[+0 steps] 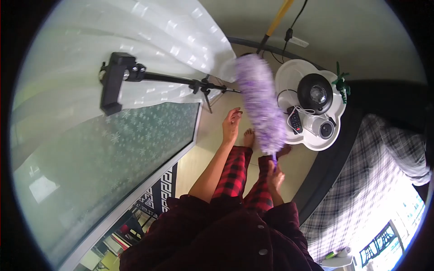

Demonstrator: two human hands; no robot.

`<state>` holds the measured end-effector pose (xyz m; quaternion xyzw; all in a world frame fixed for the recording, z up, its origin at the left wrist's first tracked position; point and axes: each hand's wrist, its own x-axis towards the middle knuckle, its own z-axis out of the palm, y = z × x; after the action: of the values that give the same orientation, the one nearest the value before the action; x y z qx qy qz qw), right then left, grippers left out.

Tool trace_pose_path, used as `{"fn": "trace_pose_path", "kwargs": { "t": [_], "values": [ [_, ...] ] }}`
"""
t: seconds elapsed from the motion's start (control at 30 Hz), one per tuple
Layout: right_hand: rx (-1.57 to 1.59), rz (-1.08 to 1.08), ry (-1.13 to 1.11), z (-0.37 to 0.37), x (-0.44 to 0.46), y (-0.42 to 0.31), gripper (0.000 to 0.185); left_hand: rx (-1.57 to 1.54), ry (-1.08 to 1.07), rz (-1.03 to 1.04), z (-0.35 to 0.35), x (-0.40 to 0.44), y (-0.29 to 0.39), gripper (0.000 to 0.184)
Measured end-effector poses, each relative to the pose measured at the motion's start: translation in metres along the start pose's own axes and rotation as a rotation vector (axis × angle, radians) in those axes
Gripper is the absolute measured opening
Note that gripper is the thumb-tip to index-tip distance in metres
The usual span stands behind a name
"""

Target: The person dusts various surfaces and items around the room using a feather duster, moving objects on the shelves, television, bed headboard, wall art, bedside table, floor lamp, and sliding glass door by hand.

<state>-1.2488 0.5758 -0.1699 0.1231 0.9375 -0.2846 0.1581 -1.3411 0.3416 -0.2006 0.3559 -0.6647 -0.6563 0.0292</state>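
My right hand [275, 177] is wrapped around the purple handle of a fluffy purple and white duster [261, 101]. The duster's long head points away from me and is smeared by motion. It is beside the white scalloped table [288, 71] and hides part of its left edge. My left hand [231, 124] hovers over the floor to the left of the duster, with fingers loosely bent and nothing seen in them. Close to it stands a black tripod with a phone clamp [118, 83].
On the table are a black domed device [315, 94], a remote control [295, 122], a white round device [322, 127] and cables. A white curtain [167, 36] hangs by the frosted glass panel [135, 144]. A yellow pole [276, 20] leans behind. A plaid-covered bed [350, 180] lies right.
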Motion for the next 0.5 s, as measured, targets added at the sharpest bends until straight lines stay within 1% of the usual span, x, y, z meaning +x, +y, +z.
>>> {"fn": "trace_pose_path", "kwargs": {
  "t": [0.03, 0.07, 0.1, 0.13, 0.2, 0.27, 0.3, 0.37, 0.4, 0.43, 0.47, 0.5],
  "values": [
    [-0.029, 0.091, -0.020, 0.001, 0.003, 0.009, 0.045, -0.055, 0.003, 0.045, -0.004, 0.000, -0.001, 0.034],
    [-0.017, 0.074, -0.020, 0.003, 0.004, 0.014, 0.045, -0.113, 0.004, 0.095, -0.008, 0.001, 0.002, 0.035],
    [-0.037, 0.085, 0.006, 0.005, 0.005, 0.016, 0.045, -0.099, 0.012, 0.067, -0.014, -0.003, 0.012, 0.038],
    [-0.057, 0.098, 0.034, 0.005, 0.003, 0.017, 0.046, -0.100, 0.021, 0.088, -0.021, -0.009, 0.023, 0.038],
    [-0.053, 0.056, 0.026, -0.012, -0.005, 0.010, 0.048, -0.018, 0.121, 0.243, -0.033, -0.016, 0.041, 0.037],
    [-0.036, 0.011, -0.231, -0.040, -0.013, 0.003, 0.046, 0.128, 0.374, 0.498, -0.055, -0.018, 0.072, 0.041],
    [-0.029, -0.006, -0.219, -0.055, -0.019, -0.007, 0.046, 0.119, 0.473, 0.519, -0.067, -0.016, 0.095, 0.042],
    [0.260, -0.346, -0.170, -0.083, -0.037, -0.030, 0.040, 0.094, 0.648, 0.557, -0.093, -0.013, 0.141, 0.042],
    [0.261, -0.359, -0.163, -0.092, -0.037, -0.050, 0.040, 0.065, 0.651, 0.570, -0.105, -0.011, 0.159, 0.041],
    [0.385, -0.585, -0.119, -0.096, -0.030, -0.080, 0.038, 0.033, 0.634, 0.576, -0.118, -0.011, 0.174, 0.040],
    [0.504, -0.812, -0.069, -0.101, -0.022, -0.109, 0.037, -0.021, 0.543, 0.553, -0.127, -0.007, 0.183, 0.039],
    [0.428, -0.787, -0.075, -0.105, -0.016, -0.139, 0.037, -0.082, 0.412, 0.503, -0.136, 0.004, 0.182, 0.039]
  ]
}}
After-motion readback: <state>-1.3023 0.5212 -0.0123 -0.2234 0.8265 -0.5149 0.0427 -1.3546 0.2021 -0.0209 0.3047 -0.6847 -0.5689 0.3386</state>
